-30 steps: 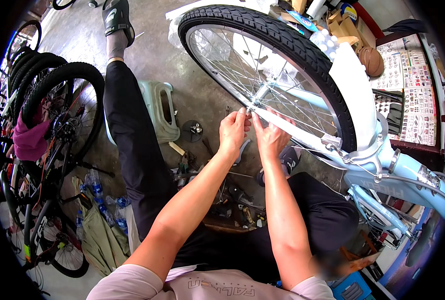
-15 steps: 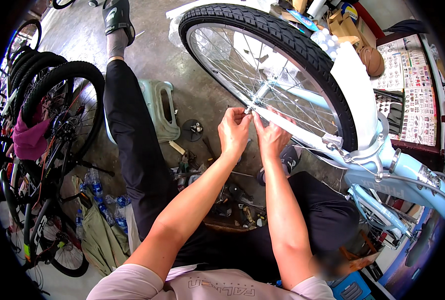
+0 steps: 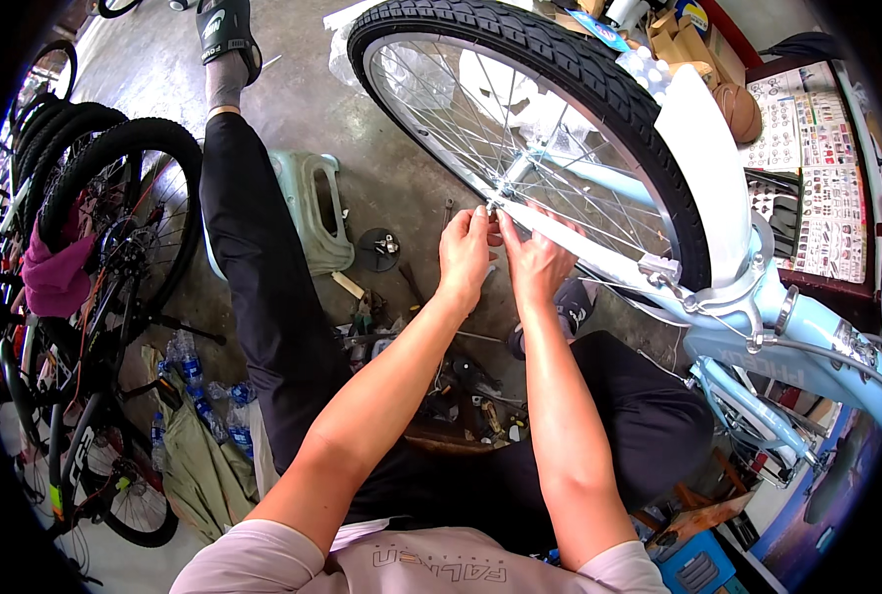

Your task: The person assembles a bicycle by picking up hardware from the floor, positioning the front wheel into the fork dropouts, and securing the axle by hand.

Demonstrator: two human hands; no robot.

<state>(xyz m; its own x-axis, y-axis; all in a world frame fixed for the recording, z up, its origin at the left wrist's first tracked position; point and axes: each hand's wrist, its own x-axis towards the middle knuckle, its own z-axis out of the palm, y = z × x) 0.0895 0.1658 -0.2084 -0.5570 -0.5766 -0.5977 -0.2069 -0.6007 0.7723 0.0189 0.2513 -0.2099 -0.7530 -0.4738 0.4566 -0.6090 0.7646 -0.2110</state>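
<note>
A light-blue bicycle stands with its front wheel (image 3: 649, 158) up before me, black tyre and silver spokes showing. The hub (image 3: 513, 178) sits between the fork legs, and the near fork leg (image 3: 550, 230) runs down to the right. At the axle end, my left hand (image 3: 466, 259) is closed in a pinch on a small metal part (image 3: 491, 209), mostly covered by the fingertips. Close beside it, my right hand (image 3: 538, 262) wraps the near fork leg, its thumb side touching the axle end. Some right fingers are hidden behind the leg.
Several bicycles (image 3: 114, 228) line the left side, a purple cloth hanging on one. A pale green plastic stool (image 3: 307, 213) lies beside my outstretched leg. Tools and small parts (image 3: 480, 396) litter the floor below my hands. Boxes, a basketball (image 3: 736, 111) and a printed board (image 3: 807, 168) are at right.
The wheel and fork appear slightly higher and further left in view. Both hands stay at the axle end, the left fingers shifting slightly around the small part.
</note>
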